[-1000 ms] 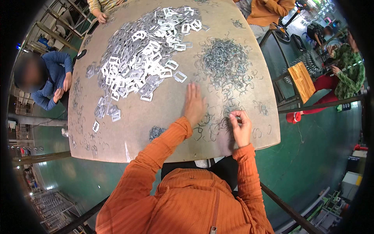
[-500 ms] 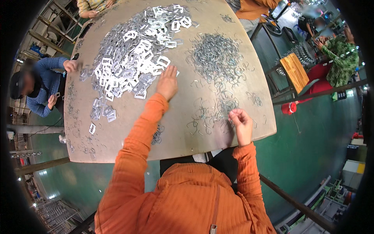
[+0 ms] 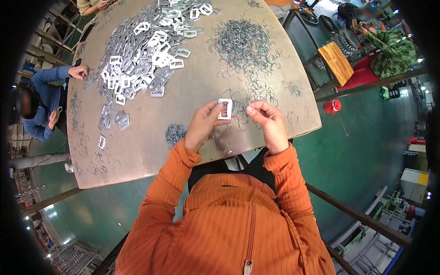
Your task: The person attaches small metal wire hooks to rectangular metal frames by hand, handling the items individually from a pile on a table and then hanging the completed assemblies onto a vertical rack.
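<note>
My left hand [image 3: 204,123] is closed on a flat rectangular metal frame [image 3: 228,109] with an open middle, held up over the near part of the table. Just to its right, my right hand [image 3: 269,120] pinches a thin bent wire piece [image 3: 243,109] between thumb and forefinger; the wire is hard to separate from loose ones behind it. The held frame and the right fingertips are a short way apart. Beyond my hands lie a big heap of similar metal frames [image 3: 158,50] at the left and a pile of bent wire pieces [image 3: 243,43] at the right.
A small cluster of wire pieces [image 3: 175,134] lies beside my left wrist. Across the table [image 3: 133,151], a co-worker in a blue sleeve [image 3: 57,75] works at the left edge. A wooden stool [image 3: 337,63] and a red container [image 3: 332,106] stand off to the right.
My left hand has come back from the heap toward me, now with a metal frame in it. My right hand has lifted slightly and moved left toward it.
</note>
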Available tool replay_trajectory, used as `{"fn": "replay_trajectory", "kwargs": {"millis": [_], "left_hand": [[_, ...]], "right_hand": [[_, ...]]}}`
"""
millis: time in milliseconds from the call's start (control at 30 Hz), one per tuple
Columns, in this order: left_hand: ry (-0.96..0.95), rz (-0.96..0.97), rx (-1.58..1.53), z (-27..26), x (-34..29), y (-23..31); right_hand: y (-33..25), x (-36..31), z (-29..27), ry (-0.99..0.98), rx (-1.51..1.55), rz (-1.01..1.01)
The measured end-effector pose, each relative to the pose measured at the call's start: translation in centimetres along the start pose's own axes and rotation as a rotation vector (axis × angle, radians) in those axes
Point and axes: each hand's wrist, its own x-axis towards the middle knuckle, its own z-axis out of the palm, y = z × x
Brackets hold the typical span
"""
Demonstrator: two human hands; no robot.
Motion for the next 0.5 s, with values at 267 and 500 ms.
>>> {"fn": "replay_trajectory", "kwargs": {"millis": [267, 500], "left_hand": [[0.032, 0.297, 0.493, 2.5, -2.8, -0.5], [0.051, 0.461, 0.68, 2.8, -2.9, 0.3]], "right_hand": [[0.0, -0.7, 1.4, 0.001, -0.116, -0.181], [1.3, -0.4, 2.7, 0.086, -0.015, -0.23]]}}
